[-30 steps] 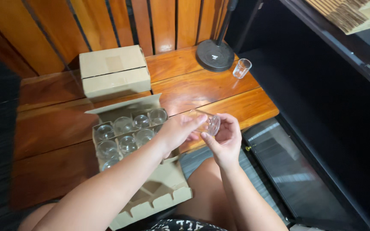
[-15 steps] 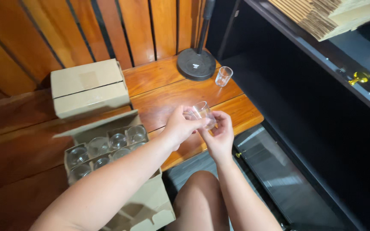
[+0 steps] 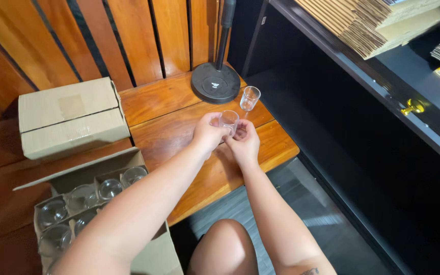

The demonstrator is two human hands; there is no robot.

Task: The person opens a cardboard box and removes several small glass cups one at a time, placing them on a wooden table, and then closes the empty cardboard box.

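Both my hands hold one small clear glass (image 3: 228,121) above the wooden table (image 3: 179,127). My left hand (image 3: 207,133) grips its left side and my right hand (image 3: 243,142) cups it from below and the right. A second clear glass (image 3: 249,98) stands upright on the table just beyond, beside the black round stand base (image 3: 215,82). At the lower left an open cardboard box (image 3: 95,203) holds several more clear glasses in divider cells, partly hidden by my left forearm.
A shut cardboard box (image 3: 70,119) sits on the table at the left against the wooden slat wall. A dark shelf unit (image 3: 362,102) stands to the right, with stacked flat cardboard (image 3: 367,23) on top. My knee (image 3: 225,247) shows below the table edge.
My hands carried the glass from near the open box up and right toward the standing glass. The camera view shifted right, so the boxes now sit further left.
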